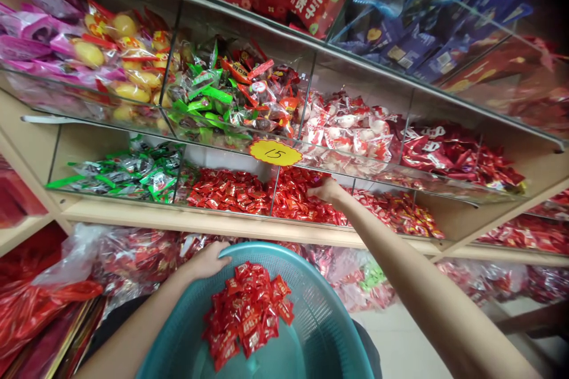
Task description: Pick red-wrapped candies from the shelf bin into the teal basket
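Note:
My left hand is closed over the rim of a teal plastic basket, which tilts toward me below the shelves. Inside the basket lies a pile of small red wrapped candies. My right hand reaches into a lower-shelf compartment, at the heap of red wrapped candies there. Its fingers point down among the wrappers and are mostly hidden, so whether they grip a candy does not show.
Clear dividers split the shelves into compartments of wrapped sweets, including green-wrapped ones at lower left. A yellow price tag marked 15 hangs on the upper shelf's clear front. Plastic bags lie under the wooden shelf edge.

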The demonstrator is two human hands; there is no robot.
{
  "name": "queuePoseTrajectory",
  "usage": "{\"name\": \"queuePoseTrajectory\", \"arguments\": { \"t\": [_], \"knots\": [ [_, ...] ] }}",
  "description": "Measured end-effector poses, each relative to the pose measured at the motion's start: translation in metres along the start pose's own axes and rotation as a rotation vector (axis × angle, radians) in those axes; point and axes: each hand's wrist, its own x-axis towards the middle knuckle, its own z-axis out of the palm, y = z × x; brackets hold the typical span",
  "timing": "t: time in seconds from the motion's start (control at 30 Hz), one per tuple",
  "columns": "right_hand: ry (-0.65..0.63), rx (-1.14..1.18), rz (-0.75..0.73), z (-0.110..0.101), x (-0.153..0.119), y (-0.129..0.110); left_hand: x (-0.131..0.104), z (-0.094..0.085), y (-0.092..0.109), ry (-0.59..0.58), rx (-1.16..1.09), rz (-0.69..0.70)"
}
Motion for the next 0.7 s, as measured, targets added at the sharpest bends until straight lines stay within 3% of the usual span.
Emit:
{"name": "queuePoseTrajectory", "arguments": {
  "t": [0.1, 0.3, 0.5, 0.6, 0.7],
  "knots": [
    [-0.107, 0.090, 0.066, -0.013, -0.013, -0.001, -0.001, -0.001, 0.003, 0.002, 0.003, -0.002],
    [-0.171, 0.301, 0.112, -0.031, -0.040, 0.006, -0.002, -0.003, 0.009, -0.021, 0.010, 0.007],
    [-0.233, 0.488, 0.017, -0.045, -0.079, 0.006, -0.001, -0.003, 0.010, -0.035, 0.019, -0.008],
    [-0.325, 0.587, -0.030, -0.033, -0.112, 0.011, 0.000, -0.003, 0.011, -0.043, 0.006, 0.002],
    [-0.432, 0.599, -0.034, 0.005, -0.141, 0.030, 0.000, -0.003, 0.012, -0.047, 0.003, 0.010]
  ]
}}
